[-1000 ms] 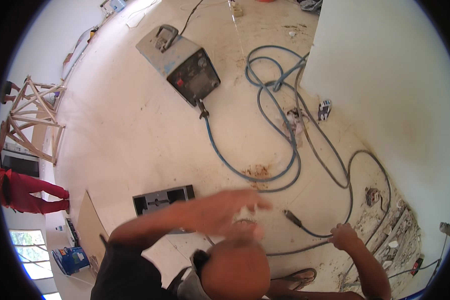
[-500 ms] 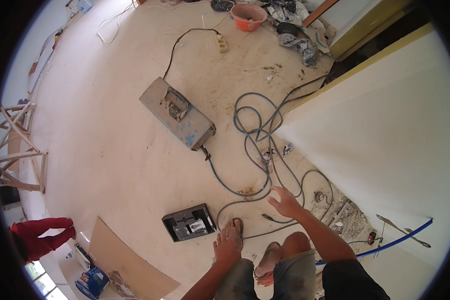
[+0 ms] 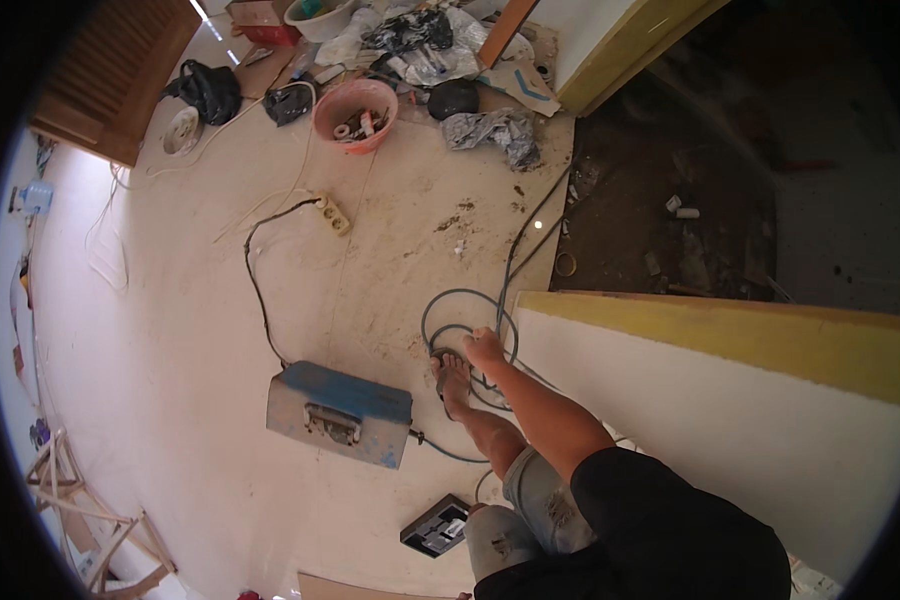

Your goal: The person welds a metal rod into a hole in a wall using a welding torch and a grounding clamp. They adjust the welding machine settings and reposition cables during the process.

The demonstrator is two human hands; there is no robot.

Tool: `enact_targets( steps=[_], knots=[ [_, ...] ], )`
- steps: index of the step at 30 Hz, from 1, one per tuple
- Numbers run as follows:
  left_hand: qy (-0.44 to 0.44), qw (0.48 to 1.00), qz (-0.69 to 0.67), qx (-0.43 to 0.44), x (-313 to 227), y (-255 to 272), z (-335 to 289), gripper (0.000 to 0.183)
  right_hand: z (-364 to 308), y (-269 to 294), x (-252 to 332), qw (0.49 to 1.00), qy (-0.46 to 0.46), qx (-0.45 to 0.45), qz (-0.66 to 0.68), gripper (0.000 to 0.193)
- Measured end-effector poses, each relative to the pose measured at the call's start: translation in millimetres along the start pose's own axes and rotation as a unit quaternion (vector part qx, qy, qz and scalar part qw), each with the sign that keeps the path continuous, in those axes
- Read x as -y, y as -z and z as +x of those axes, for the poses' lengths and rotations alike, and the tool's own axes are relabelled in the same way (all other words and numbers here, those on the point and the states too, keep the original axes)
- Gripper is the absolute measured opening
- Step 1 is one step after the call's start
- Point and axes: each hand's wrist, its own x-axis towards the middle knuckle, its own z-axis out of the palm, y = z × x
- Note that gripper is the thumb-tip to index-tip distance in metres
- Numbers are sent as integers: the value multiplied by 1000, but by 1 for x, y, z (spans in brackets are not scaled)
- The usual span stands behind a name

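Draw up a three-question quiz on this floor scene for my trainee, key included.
1. Multiple choice: what does the black cord from the blue-grey metal box lead to?
A) a ceiling lamp
B) a pale power strip
C) a garden hose

2. True or false: both of the person's own hands are in view.

3. Short answer: which lies closer to the right hand in the picture, the looped cable or the reddish basin?

Key: 1. B. 2. False; only the right hand shows. 3. The looped cable.
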Motion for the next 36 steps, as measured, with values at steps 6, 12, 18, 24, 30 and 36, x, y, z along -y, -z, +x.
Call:
enact_targets(
  steps=[6,12,18,24,30,36],
  knots=[
    [-39,997,-38,53,-219,114,1,45,17,55,74,995,-95,7,36,41],
    [-162,978,-28,127,-421,269,-17,57,51,140,106,973,-195,-48,117,40],
    [-229,872,422,93,-622,370,19,79,60,267,139,903,-281,-34,323,30],
    [-293,627,707,147,-814,353,28,83,42,356,166,850,-292,-211,383,28],
    [-333,740,544,214,-972,260,34,68,51,435,130,698,-360,-337,518,31],
    [-394,657,602,226,-1136,71,75,64,93,468,13,479,-419,-397,662,35]
  ],
)
